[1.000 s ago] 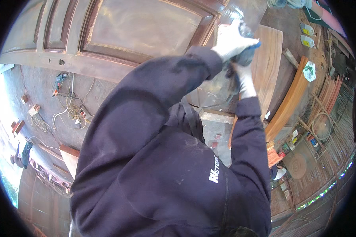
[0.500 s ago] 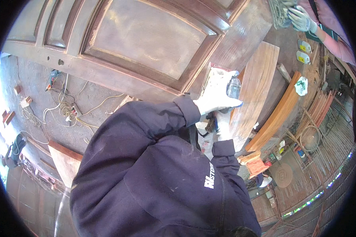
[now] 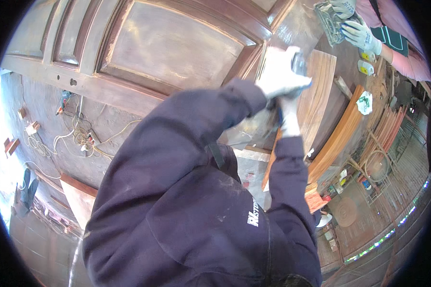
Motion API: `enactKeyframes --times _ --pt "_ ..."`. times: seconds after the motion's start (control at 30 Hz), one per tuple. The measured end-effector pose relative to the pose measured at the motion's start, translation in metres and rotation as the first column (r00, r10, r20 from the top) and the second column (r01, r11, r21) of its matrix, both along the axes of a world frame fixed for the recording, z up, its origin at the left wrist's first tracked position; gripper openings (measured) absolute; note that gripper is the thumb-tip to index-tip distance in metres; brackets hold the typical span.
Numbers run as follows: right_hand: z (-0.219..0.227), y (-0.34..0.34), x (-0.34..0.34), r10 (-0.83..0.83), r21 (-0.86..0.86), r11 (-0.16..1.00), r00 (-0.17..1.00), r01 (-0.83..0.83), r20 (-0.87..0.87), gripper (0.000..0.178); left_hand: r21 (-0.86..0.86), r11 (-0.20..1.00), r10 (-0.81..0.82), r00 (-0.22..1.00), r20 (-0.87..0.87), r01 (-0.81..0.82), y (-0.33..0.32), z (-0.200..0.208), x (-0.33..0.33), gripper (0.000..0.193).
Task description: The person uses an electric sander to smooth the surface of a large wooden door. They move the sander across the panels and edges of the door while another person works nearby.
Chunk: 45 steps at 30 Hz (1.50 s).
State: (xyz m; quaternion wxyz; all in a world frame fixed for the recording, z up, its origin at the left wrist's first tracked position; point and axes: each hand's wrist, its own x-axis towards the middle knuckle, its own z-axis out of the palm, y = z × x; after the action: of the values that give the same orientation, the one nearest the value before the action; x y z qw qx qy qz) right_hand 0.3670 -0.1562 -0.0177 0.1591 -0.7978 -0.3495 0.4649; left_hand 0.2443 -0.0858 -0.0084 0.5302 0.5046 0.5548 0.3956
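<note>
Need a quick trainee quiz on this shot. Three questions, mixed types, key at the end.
1. True or false: the person's left hand, on the dark tool, is ungloved.
2. Multiple choice: what is spread on the floor at picture left, below the panelled door?
A) a bicycle
B) tangled cables
C) a watering can
3. Short answer: which of the person's own hands sits higher in the picture, the left hand or the right hand?

Key:
1. False: it wears a white glove.
2. B.
3. The left hand.
</note>
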Motion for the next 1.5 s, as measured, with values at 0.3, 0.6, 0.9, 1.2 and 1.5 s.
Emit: enactKeyframes --times 0.3,0.6,0.9,1.2,1.5 --pt "0.004 -0.042 0.006 -0.031 -0.194 0.980 0.999 0.034 0.018 0.033 -0.078 0.997 -0.010 0.998 0.068 0.015 -0.040 0.001 -0.003 0.089" --pt "-0.004 0.058 0.003 -0.067 -0.056 0.997 0.984 0.059 -0.167 0.044 0.004 1.000 0.014 0.998 -0.068 -0.014 0.050 -0.019 0.006 0.086" --pt "-0.007 -0.212 -0.021 -0.061 -0.268 0.961 0.998 0.065 0.025 0.060 -0.243 0.861 -0.491 0.855 -0.169 0.446 -0.112 0.023 -0.034 0.054" --pt "0.017 -0.141 -0.030 0.045 -0.116 0.993 0.997 -0.037 0.068 0.099 -0.184 0.896 -0.440 0.863 -0.248 0.404 -0.061 0.004 -0.009 0.047" --pt "-0.001 -0.044 0.043 -0.200 0.142 0.972 0.977 0.189 0.069 0.078 0.122 0.967 -0.225 0.974 0.000 0.224 0.044 -0.021 0.103 0.032"
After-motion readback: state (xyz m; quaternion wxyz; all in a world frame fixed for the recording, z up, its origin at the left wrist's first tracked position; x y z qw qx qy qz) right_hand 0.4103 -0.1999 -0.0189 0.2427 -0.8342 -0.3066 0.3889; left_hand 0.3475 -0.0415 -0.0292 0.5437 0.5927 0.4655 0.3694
